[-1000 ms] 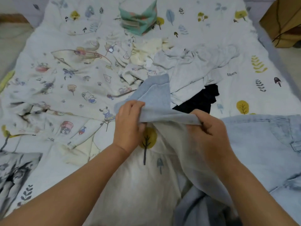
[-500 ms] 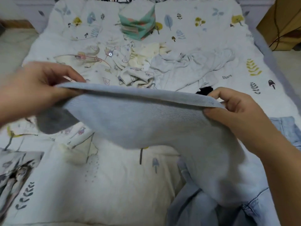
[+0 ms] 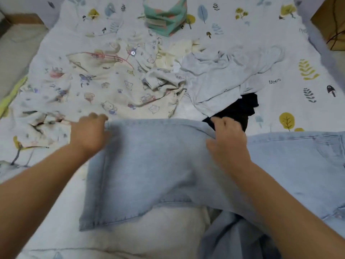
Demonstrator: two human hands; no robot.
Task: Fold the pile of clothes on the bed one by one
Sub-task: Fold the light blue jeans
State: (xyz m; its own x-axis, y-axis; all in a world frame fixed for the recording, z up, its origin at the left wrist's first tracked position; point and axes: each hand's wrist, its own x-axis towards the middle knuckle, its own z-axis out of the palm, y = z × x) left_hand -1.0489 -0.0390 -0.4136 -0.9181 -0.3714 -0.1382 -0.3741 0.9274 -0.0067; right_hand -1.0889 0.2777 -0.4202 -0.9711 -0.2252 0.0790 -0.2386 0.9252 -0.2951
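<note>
Item in hand: we hold a light-blue denim garment (image 3: 149,165), probably jeans, spread across the near middle of the bed (image 3: 252,21).
Left hand (image 3: 89,131): it pinches the far left corner of the denim panel, fingers curled on the edge.
Right hand (image 3: 227,139): it grips the far right corner, fingers curled over the fold.
Rest of garment: it trails off right and bunches below our right arm.
Pile waiting: cartoon-print garment (image 3: 104,86), pale grey top (image 3: 220,75), black garment (image 3: 240,107), all just beyond the denim.
Already folded, we judge: teal bundle (image 3: 164,15) at the far end.
Step in hand: laying the panel flat.
Doing it well: we would keep both corners level, pull taut, align seams, then smooth the bunched part before folding.
</note>
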